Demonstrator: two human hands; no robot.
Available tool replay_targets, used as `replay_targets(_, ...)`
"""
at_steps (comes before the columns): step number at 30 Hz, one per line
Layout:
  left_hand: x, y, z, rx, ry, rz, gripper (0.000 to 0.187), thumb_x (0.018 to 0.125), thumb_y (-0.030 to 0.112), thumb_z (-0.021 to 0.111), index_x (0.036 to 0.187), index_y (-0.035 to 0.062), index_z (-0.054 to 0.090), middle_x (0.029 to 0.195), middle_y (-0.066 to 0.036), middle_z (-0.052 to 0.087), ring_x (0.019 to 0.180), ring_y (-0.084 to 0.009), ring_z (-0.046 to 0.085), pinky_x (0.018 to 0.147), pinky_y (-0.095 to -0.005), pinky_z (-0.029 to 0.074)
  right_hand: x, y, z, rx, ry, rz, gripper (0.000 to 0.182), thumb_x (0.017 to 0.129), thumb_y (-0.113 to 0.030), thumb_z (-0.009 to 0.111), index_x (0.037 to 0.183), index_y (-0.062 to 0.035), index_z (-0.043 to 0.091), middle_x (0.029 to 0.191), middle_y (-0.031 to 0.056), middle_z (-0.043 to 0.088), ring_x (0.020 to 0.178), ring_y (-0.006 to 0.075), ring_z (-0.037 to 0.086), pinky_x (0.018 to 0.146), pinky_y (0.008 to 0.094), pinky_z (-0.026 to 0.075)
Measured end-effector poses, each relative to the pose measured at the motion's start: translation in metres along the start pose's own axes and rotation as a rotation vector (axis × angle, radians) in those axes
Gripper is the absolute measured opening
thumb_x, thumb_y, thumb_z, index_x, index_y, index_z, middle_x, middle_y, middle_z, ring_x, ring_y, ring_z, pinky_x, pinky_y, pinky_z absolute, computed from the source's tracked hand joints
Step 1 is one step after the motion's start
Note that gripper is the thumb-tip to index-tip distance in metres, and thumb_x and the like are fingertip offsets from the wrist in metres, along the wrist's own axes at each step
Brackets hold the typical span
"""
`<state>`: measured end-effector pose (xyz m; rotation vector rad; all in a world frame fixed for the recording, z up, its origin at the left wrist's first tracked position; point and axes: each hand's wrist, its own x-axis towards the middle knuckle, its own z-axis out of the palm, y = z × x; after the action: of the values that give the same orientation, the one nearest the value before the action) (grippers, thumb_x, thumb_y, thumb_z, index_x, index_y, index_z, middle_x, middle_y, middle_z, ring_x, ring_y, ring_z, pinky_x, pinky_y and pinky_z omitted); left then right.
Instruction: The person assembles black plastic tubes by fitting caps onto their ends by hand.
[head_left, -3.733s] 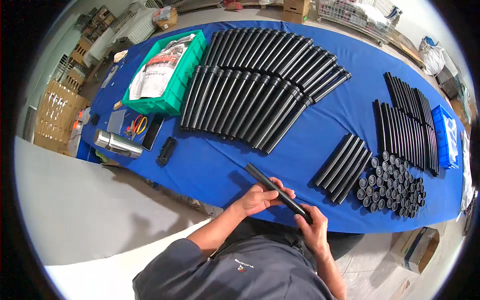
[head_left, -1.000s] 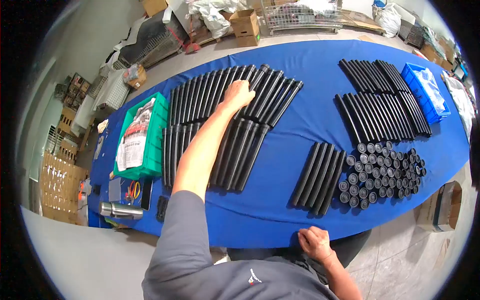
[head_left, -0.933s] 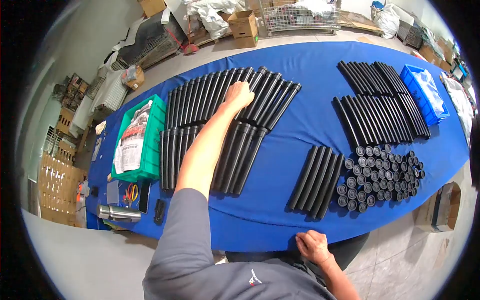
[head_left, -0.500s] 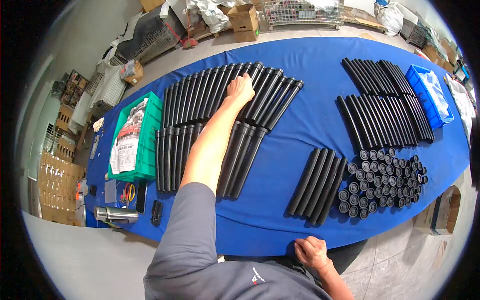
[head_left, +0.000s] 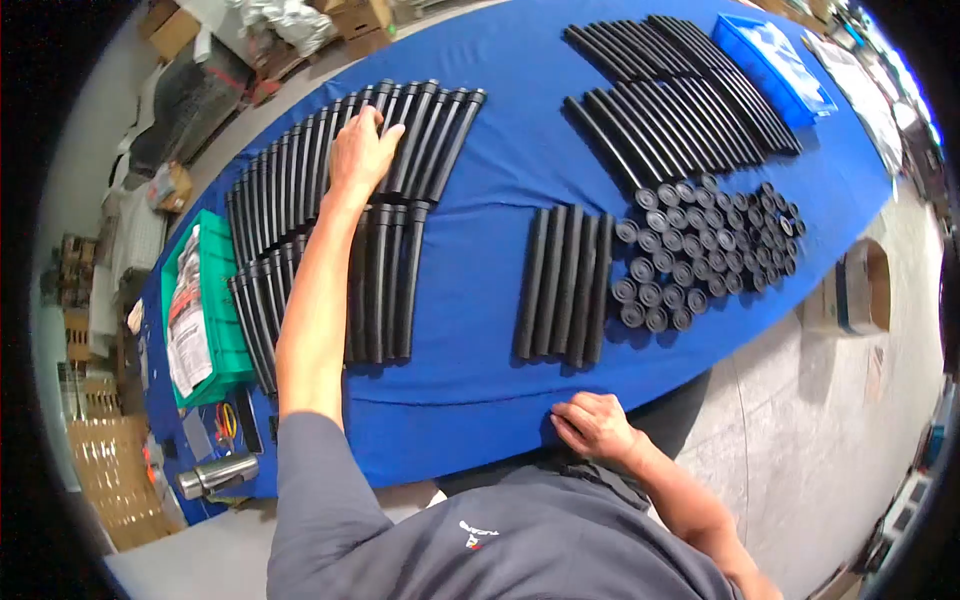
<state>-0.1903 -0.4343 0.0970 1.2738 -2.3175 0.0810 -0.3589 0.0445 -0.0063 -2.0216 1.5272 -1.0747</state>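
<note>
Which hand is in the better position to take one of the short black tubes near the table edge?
Probably the right hand. It rests on the near table edge, just below the short black tubes. The left hand is stretched far out, lying on the long tubes in the back row.

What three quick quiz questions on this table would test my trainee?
1. True or false: the left hand rests on the far row of long black tubes.
2. Which lies nearest the right hand? A) green bin B) short tubes C) blue bin
3. What stands just right of the short tubes?

Key
1. True.
2. B; the right hand sits at the edge of the blue cloth.
3. A cluster of black caps.
</note>
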Motion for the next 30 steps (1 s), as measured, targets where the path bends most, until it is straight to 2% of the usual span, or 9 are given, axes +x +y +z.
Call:
replay_targets(3,-0.063,0.077,-0.026,-0.272,0.0,0.066,0.029,0.091,0.029,0.076,0.103,0.003,0.07,0.081,-0.013,0.07,0.073,-0.0281,0.07,0.068,-0.0403,0.054,-0.002,0.001,0.001,-0.008,0.0,-0.015,0.014,0.086,-0.011,0.076,0.095,-0.0061,0.067,0.073,0.0061,0.057,0.063,0.0257,0.061,0.052,0.0393,0.048)
replay_targets(7,-0.154,0.132,-0.01,-0.53,-0.121,0.141,0.022,0.091,0.017,0.077,0.106,0.0025,0.071,0.092,-0.013,0.071,0.078,-0.0244,0.07,0.068,-0.0355,0.056,-0.003,0.002,0.001,-0.006,0.015,-0.037,0.014,0.086,-0.012,0.075,0.095,-0.0061,0.066,0.073,0.0071,0.057,0.063,0.0269,0.061,0.052,0.0404,0.048)
replay_targets(13,-0.25,0.157,0.015,-0.598,-0.243,0.298,0.051,0.103,0.036,0.061,0.139,-0.0005,0.06,0.145,-0.025,0.057,0.135,-0.0433,0.053,0.114,-0.0479,0.043,-0.002,-0.002,-0.001,0.031,0.05,-0.055,0.013,0.088,-0.013,0.073,0.092,-0.0043,0.065,0.073,0.0091,0.058,0.065,0.0291,0.062,0.056,0.0419,0.05)
replay_targets(17,-0.266,0.145,0.02,-0.489,-0.223,0.291,0.057,0.106,0.044,0.052,0.14,-0.0015,0.06,0.147,-0.026,0.056,0.138,-0.0449,0.05,0.119,-0.0506,0.036,-0.008,0.001,0.0,0.058,0.064,-0.073,0.014,0.087,-0.013,0.075,0.093,-0.0039,0.067,0.075,0.0101,0.061,0.066,0.0295,0.064,0.058,0.0413,0.052)
replay_targets(20,-0.269,0.126,0.02,-0.504,-0.209,0.133,0.06,0.101,0.044,0.063,0.139,-0.0018,0.06,0.138,-0.026,0.062,0.137,-0.0435,0.052,0.118,-0.0486,0.038,-0.013,-0.013,-0.031,-0.069,0.265,0.02,0.015,0.085,-0.01,0.077,0.095,-0.0036,0.068,0.081,0.0111,0.066,0.069,0.0298,0.067,0.06,0.0392,0.053)
replay_targets(21,-0.271,0.13,0.013,-0.538,-0.182,0.054,0.056,0.096,0.034,0.072,0.138,-0.0012,0.061,0.139,-0.026,0.062,0.138,-0.0419,0.052,0.118,-0.0473,0.039,-0.014,-0.005,-0.045,-0.096,0.41,0.046,0.016,0.083,-0.005,0.078,0.096,-0.0035,0.07,0.085,0.0123,0.07,0.07,0.0299,0.068,0.063,0.0384,0.055)
replay_targets(25,-0.277,0.131,0.02,-0.563,-0.145,0.028,0.052,0.087,0.011,0.071,0.138,0.0006,0.062,0.143,-0.023,0.06,0.141,-0.0401,0.049,0.119,-0.0467,0.039,-0.02,0.022,-0.093,-0.437,0.529,0.505,0.048,0.088,-0.01,0.076,0.132,-0.0058,0.058,0.102,0.0159,0.062,0.085,0.0325,0.064,0.071,0.0413,0.055)
replay_targets(26,-0.279,0.13,0.022,-0.556,-0.143,0.031,0.052,0.087,0.011,0.071,0.138,0.0007,0.062,0.142,-0.023,0.06,0.14,-0.0399,0.05,0.119,-0.0467,0.039,-0.023,0.034,-0.097,-0.518,0.526,0.471,0.055,0.087,-0.013,0.077,0.138,-0.0094,0.056,0.104,0.015,0.058,0.088,0.0325,0.063,0.071,0.0427,0.055)
replay_targets(30,-0.279,0.13,0.023,-0.553,-0.131,0.035,0.052,0.087,0.01,0.071,0.138,0.001,0.062,0.141,-0.022,0.061,0.139,-0.0393,0.051,0.118,-0.0467,0.04,-0.018,0.046,-0.11,-0.661,0.381,0.496,0.059,0.084,-0.017,0.081,0.138,-0.0104,0.058,0.107,0.0143,0.057,0.093,0.0325,0.062,0.073,0.043,0.055)
